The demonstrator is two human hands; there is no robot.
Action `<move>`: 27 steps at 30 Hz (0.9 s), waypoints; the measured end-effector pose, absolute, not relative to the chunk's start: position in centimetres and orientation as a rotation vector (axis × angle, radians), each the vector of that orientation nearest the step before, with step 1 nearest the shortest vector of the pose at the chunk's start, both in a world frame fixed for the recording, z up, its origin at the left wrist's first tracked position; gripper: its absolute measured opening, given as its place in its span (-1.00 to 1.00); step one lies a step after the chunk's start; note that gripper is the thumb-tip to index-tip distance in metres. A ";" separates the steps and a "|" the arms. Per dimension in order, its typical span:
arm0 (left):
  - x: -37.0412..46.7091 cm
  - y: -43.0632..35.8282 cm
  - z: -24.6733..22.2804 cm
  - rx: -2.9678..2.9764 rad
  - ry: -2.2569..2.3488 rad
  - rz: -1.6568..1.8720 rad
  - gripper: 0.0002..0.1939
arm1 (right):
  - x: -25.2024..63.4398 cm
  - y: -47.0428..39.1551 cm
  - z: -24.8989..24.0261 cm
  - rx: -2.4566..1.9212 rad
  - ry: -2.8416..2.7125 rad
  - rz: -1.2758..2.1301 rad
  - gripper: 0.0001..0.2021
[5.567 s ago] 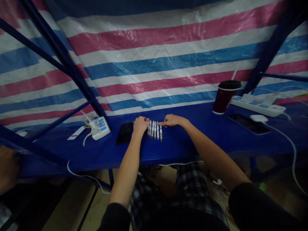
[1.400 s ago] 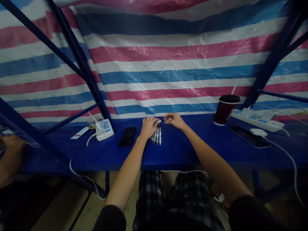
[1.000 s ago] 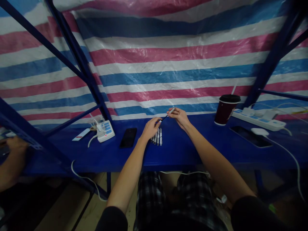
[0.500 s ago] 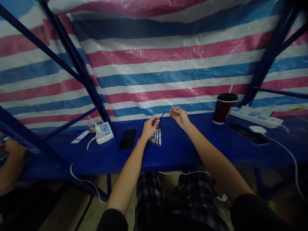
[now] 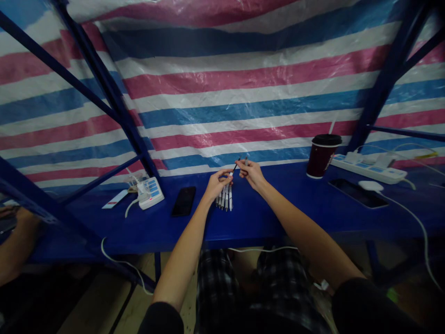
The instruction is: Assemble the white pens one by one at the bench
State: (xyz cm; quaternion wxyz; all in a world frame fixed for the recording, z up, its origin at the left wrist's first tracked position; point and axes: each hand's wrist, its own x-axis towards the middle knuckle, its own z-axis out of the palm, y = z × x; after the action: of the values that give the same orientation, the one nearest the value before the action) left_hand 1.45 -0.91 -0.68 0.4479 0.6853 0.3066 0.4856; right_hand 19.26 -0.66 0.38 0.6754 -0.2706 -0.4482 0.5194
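Two hands are up over the blue counter (image 5: 264, 218). Going left to right, our left hand (image 5: 216, 182) is pinched shut on a thin dark refill (image 5: 235, 167) and our right hand (image 5: 251, 172) is clamped on the silvery pen barrel (image 5: 245, 161), both held just above the row of white pens (image 5: 225, 199). That refill looks skinny and bendy, so we'd guess a sloppy angle could kink it or drop it into the row.
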 end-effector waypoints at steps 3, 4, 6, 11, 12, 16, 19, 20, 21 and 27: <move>1.2 -0.8 -0.7 1.766 0.809 1.240 -0.60 | 20.8 -0.4 0.9 -0.615 -0.927 1.076 -0.59; 1.1 -0.7 -0.7 1.766 0.820 1.264 -0.61 | 21.3 -0.3 0.9 -0.630 -0.914 1.047 -0.59; 0.9 -0.6 -0.6 1.711 0.834 1.303 -0.61 | 22.1 -0.2 0.9 -0.668 -0.922 1.009 -0.59; 0.3 -0.5 -0.4 1.456 0.786 1.274 -0.55 | 21.6 -0.2 -0.1 -0.792 -1.124 1.055 -0.55; 0.3 -0.5 -0.5 1.421 0.763 1.255 -0.54 | 21.2 -0.2 -0.3 -0.802 -1.180 1.094 -0.55; 0.2 -0.4 -0.7 1.353 0.708 1.189 -0.55 | 19.9 -0.4 -1.1 -0.796 -1.333 1.231 -0.56; 0.1 -0.3 -0.8 1.336 0.691 1.157 -0.58 | 19.7 -0.3 -1.4 -0.815 -1.387 1.250 -0.58; 0.1 -0.3 -0.9 1.336 0.692 1.149 -0.59 | 19.7 -0.3 -1.5 -0.821 -1.405 1.248 -0.59; 0.2 -0.3 -0.9 1.338 0.697 1.143 -0.60 | 19.8 -0.2 -1.5 -0.828 -1.423 1.241 -0.59; 0.5 -0.5 -0.8 1.316 0.753 1.152 -0.65 | 19.9 0.0 -1.8 -0.847 -1.497 1.171 -0.62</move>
State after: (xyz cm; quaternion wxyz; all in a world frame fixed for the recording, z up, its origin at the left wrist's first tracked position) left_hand 0.50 -0.49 -0.79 0.5800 0.5629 0.3220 0.4930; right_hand 19.88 0.03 -1.78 0.5060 -0.3511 -0.6206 0.4853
